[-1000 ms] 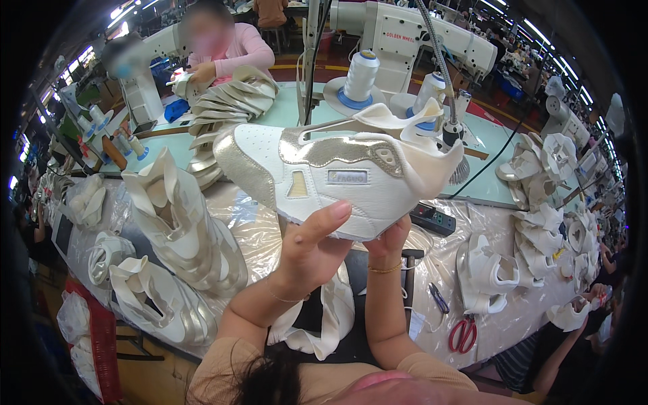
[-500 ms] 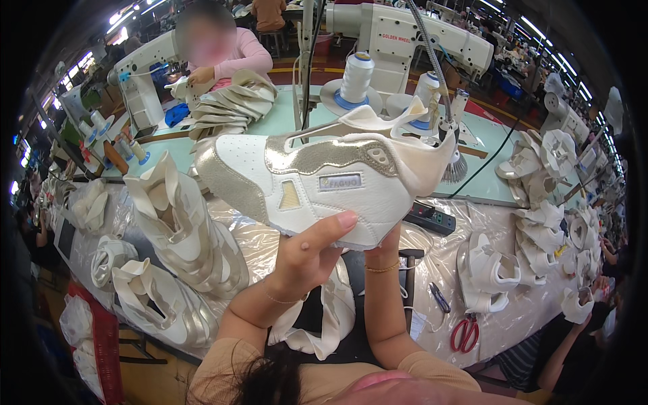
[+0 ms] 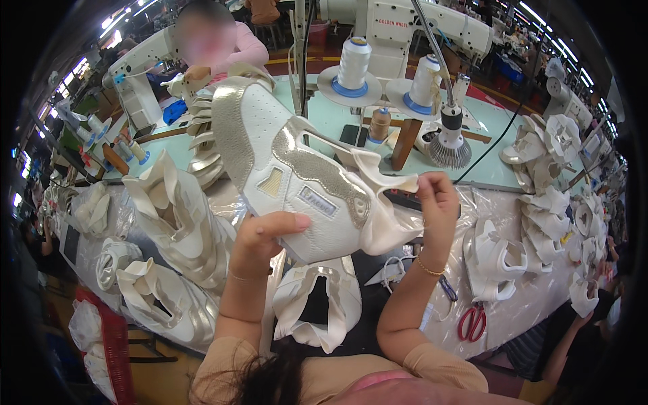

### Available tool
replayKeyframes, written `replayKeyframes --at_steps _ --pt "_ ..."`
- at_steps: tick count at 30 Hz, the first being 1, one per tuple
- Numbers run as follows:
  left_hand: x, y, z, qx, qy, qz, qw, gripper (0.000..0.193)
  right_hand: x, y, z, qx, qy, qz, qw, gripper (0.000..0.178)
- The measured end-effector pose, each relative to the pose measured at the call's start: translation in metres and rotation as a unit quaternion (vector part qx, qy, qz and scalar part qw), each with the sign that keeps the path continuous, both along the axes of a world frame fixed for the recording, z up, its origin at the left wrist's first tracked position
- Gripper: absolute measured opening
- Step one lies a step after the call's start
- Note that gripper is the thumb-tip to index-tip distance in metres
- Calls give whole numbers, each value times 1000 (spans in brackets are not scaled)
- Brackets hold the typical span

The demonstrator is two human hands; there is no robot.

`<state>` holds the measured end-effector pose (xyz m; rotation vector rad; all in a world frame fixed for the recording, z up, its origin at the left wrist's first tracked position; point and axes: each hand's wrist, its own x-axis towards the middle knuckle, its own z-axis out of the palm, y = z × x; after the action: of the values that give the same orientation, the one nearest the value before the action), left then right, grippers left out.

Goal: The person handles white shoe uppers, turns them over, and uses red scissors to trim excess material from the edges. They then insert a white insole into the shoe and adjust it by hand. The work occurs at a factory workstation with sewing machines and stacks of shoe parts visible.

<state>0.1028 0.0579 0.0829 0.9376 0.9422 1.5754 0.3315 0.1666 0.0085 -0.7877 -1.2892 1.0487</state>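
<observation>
Raised above the table is a white and metallic-gold shoe upper (image 3: 277,206), its perforated toe pointing up and to the left. My left hand (image 3: 260,239) grips its lower side, the thumb laid across the white panel and the other fingers hidden behind. At the collar end my right hand (image 3: 439,201) pinches the edge of the cream lining and draws it out to the right. Below the held piece, another shoe upper (image 3: 347,287) lies close to my body with its opening facing me.
Stacked shoe uppers (image 3: 192,233) stand at the left, and more uppers (image 3: 496,253) lie at the right. Red-handled scissors (image 3: 472,324) rest near the right front edge. White thread cones (image 3: 351,64) and a lamp (image 3: 450,145) stand beyond. A co-worker (image 3: 239,50) sits across the table.
My right hand has moved from under the upper to its collar lining and pulled it right. The upper has shifted left and tilted toe-up, with my left hand still holding it.
</observation>
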Motion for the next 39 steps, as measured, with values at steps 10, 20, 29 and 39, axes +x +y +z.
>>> replayKeyframes --at_steps 10,20,29,39 --pt "-23 12 -43 48 -31 16 998 70 9 -9 4 77 6 109 991 59" --pt "-48 46 -87 247 -168 -333 894 42 -19 -17 10 -57 103 316 941 59" --pt "-49 55 -89 160 -257 -280 911 49 -15 -30 18 -40 137 211 967 64" --pt "-44 56 -81 183 -208 -280 919 32 -14 -37 19 -20 140 214 967 60"
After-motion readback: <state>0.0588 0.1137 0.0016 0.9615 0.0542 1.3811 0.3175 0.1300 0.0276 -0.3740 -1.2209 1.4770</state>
